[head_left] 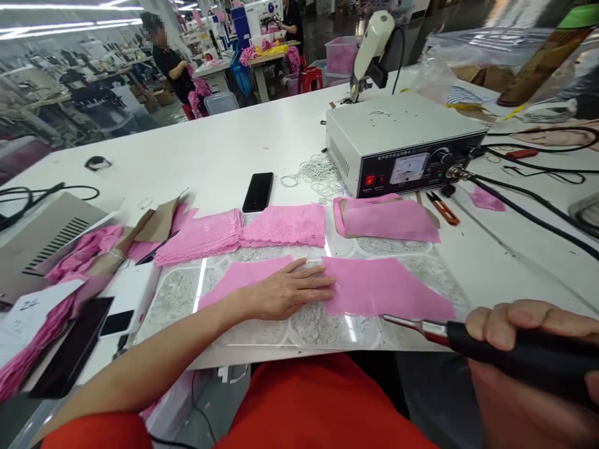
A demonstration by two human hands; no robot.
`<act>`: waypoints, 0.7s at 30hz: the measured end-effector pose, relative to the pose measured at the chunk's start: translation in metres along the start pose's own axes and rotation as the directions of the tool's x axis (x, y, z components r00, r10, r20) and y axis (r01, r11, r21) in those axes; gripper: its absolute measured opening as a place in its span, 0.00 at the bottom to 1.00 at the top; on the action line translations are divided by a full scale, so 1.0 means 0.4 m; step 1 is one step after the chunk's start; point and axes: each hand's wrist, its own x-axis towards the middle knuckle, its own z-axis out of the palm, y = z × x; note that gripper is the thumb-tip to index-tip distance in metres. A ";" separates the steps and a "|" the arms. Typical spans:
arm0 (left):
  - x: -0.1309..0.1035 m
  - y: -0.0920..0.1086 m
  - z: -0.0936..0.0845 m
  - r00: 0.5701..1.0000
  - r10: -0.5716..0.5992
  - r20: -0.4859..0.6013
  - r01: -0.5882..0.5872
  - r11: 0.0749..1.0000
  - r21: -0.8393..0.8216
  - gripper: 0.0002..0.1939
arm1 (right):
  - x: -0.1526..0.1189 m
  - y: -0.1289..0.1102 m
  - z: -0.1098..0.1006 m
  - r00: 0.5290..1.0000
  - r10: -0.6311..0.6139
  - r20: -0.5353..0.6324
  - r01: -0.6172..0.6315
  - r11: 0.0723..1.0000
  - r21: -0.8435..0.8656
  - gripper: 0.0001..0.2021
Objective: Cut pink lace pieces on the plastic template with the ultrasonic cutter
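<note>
Two flat pink fabric pieces lie end to end on a clear patterned mat (175,296). My left hand (290,290) rests palm down with fingers stretched, over the left piece (248,274), its fingertips on the near end of the right piece (374,287). Wrapped in my right hand (528,337) is a black-handled tool (510,349) with a thin metal tip, which points left and meets the lower edge of the right piece. Stacks of pink pieces (201,237) (285,224) and more pink pieces (388,219) lie just behind.
A grey control box (402,134) with cables stands at the back right, orange snips (444,209) in front of it. Behind the stacks are a black phone (258,192) and pale loops (318,174). Pink bundles (88,249) and a white device (131,299) lie left. A person (168,62) works beyond.
</note>
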 end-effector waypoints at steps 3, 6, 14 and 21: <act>-0.006 0.000 0.019 1.000 0.010 -0.027 -0.010 1.000 0.025 0.28 | -0.027 0.011 0.074 0.991 -0.065 0.118 0.067 0.998 -0.015 0.11; -0.008 -0.002 0.032 0.997 0.041 -0.067 -0.038 0.998 0.047 0.26 | -0.035 0.023 0.110 0.969 -0.056 0.239 0.059 0.998 -0.004 0.10; -0.006 -0.002 0.040 0.989 0.074 -0.126 -0.068 0.996 0.050 0.27 | -0.048 0.052 0.152 0.923 -0.028 0.384 0.029 1.000 0.004 0.12; -0.006 0.000 0.044 0.991 0.075 -0.109 -0.065 0.994 0.094 0.25 | -0.061 0.068 0.165 0.898 -0.016 0.440 0.012 1.000 0.010 0.11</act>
